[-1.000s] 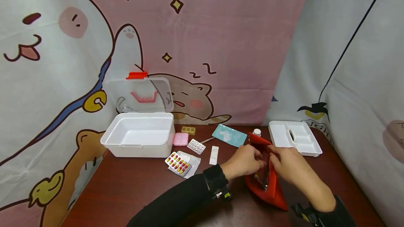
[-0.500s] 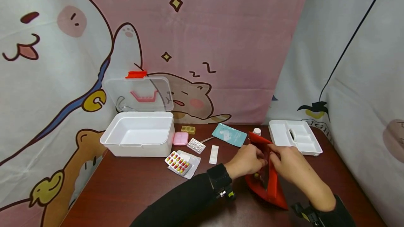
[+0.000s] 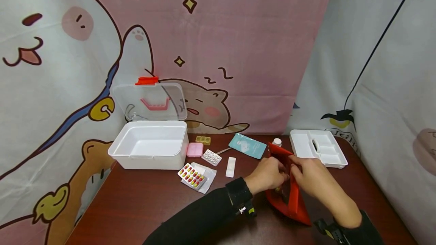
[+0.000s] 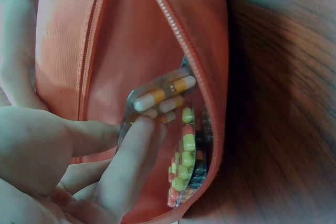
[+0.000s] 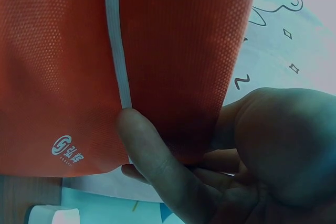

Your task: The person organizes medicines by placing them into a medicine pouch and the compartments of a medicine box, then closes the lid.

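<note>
A red zippered pouch (image 3: 299,211) stands unzipped on the right half of the table. My right hand (image 3: 315,177) grips its right side near the top, the thumb (image 5: 149,140) lying on the outer fabric by a grey strip. My left hand (image 3: 267,175) reaches into the opening. In the left wrist view, its thumb and fingers pinch a clear blister pack (image 4: 157,97) of orange-and-white capsules, tilted inside the pouch. Beside it, against the pouch wall, stands a blister pack (image 4: 184,169) with yellow-green and red capsules; darker packs show behind it.
At left stands a white box (image 3: 153,163) with its clear lid (image 3: 163,103) raised. Between box and pouch lie a red-and-yellow capsule pack (image 3: 192,177), a white tablet pack (image 3: 211,157), a pink case (image 3: 195,149) and a teal packet (image 3: 248,146). A white divided tray (image 3: 328,158) sits behind the right hand.
My left hand has shifted slightly right and a little deeper over the pouch opening. The right hand and the pouch stay nearly where they were.
</note>
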A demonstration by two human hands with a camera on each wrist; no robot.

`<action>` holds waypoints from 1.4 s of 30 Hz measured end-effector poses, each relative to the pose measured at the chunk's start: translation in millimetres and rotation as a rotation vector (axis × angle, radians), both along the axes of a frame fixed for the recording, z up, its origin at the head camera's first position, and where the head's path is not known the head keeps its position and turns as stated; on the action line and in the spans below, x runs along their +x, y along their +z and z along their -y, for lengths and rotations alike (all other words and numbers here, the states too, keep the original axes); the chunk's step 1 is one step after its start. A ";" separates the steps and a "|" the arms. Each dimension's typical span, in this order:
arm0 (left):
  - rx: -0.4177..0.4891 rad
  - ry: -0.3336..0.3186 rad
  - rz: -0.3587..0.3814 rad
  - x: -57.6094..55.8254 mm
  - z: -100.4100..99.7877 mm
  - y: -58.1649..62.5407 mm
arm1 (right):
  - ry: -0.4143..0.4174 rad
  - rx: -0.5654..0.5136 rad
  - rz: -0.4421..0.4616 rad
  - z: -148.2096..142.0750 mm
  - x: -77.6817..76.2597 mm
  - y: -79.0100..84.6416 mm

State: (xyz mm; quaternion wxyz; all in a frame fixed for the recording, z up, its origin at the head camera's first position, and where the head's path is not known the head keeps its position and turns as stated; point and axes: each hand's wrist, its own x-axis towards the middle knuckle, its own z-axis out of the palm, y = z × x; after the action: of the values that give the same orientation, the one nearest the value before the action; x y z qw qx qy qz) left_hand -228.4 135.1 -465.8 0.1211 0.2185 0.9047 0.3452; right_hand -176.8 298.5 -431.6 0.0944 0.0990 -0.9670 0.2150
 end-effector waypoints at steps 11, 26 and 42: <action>0.023 0.007 -0.026 -1.0 4.0 -0.4 | 0.005 0.005 -0.017 0.6 -0.7 1.7; -0.020 0.004 -0.026 2.7 -1.0 -3.1 | 0.001 -0.001 0.003 2.4 -0.4 0.2; -0.165 -0.071 -0.070 6.3 8.2 3.6 | -0.006 -0.014 0.025 1.3 0.8 0.9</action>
State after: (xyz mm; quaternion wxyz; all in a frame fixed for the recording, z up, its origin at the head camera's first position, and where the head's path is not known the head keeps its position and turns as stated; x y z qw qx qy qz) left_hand -222.1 127.0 -462.2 0.1192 0.2517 0.9253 0.2573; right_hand -176.0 297.1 -430.7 0.0835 0.0925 -0.9668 0.2229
